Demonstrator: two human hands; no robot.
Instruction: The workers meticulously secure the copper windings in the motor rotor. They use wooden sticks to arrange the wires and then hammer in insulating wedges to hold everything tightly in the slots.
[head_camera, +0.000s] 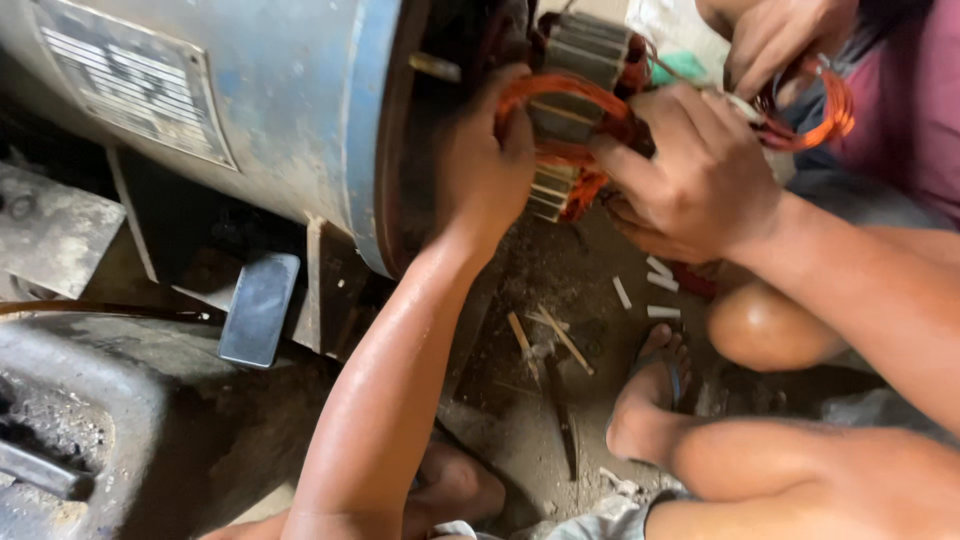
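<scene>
Copper coil (560, 100), looped over the slotted core (580, 60) beside the blue motor housing (300, 100): left hand (485, 165) pinches its near bend, right hand (700, 170) clamps its far side.

left hand (487, 165) gripping, right hand (690, 170) fingers curled

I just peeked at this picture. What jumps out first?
The bright orange wire coils at the top middle, wound on a grey slotted core, with the left hand and right hand both gripping them. Left of that, a big blue-grey motor housing fills the corner.
</scene>
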